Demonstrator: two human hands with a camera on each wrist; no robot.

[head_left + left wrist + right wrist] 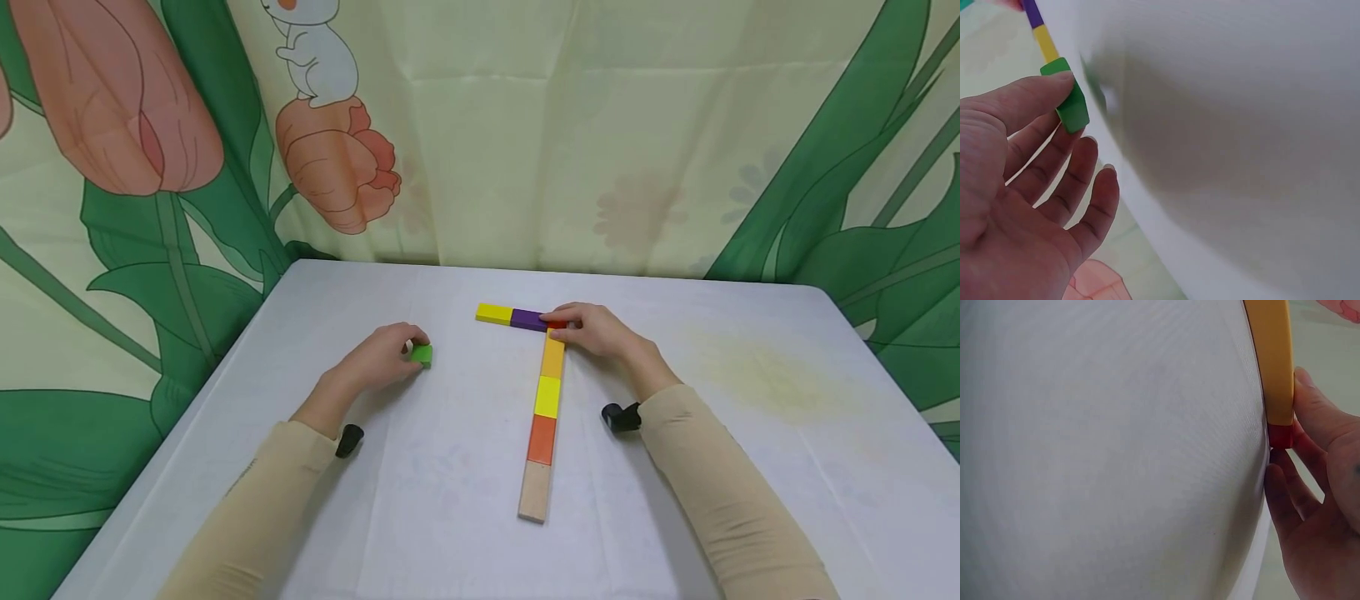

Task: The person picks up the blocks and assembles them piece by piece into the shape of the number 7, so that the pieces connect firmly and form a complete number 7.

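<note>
My left hand (pixel 380 357) pinches a green block (pixel 422 356) between thumb and fingers, at the left of the table; in the left wrist view the green block (pixel 1065 97) shows its long side under the thumb. My right hand (pixel 595 330) holds a red block (pixel 557 324) at the corner of an L-shaped line of flat blocks, its thumb lying by the orange-yellow block (pixel 552 357). Left of the red block run a purple block (pixel 528 320) and a yellow block (pixel 493 313). Toward me follow another yellow block (pixel 547 397), an orange-red block (pixel 542 439) and a plain wooden block (pixel 534 492).
A white cloth (pixel 450 517) covers the table. Behind it hangs a curtain (pixel 510 167) printed with tulips, leaves and a rabbit. Black wrist cameras are strapped to both sleeves, the right camera (pixel 621 417) close to the tabletop.
</note>
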